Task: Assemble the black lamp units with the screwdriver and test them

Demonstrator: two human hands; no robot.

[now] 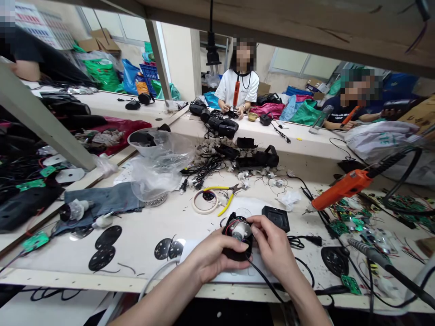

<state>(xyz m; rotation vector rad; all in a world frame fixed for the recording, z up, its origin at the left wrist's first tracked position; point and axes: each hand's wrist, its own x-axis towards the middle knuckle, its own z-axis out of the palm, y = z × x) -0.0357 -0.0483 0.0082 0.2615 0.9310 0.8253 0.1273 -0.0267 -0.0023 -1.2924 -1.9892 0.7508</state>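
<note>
My left hand (214, 253) is wrapped round a black plastic housing (242, 253), its thumb lying across the front. Inside the housing sits a white and silver round part (239, 230) that looks like a small motor, with red wires beside it. At the housing's upper right edge, the fingers of my right hand (270, 240) are bent together against it; whether a small piece or wire is between them is hidden. A black cable (267, 280) runs down from the housing. Just behind my right hand lies a black square tray-like part (276, 218).
Yellow-handled pliers (225, 204) and a tape roll (194, 202) lie beyond my hands. An orange electric screwdriver (341, 190) hangs at right, over green circuit boards (340, 226). Perforated black discs (102, 258) lie left. Overhead is a wooden shelf (306, 27). Co-workers sit across the bench.
</note>
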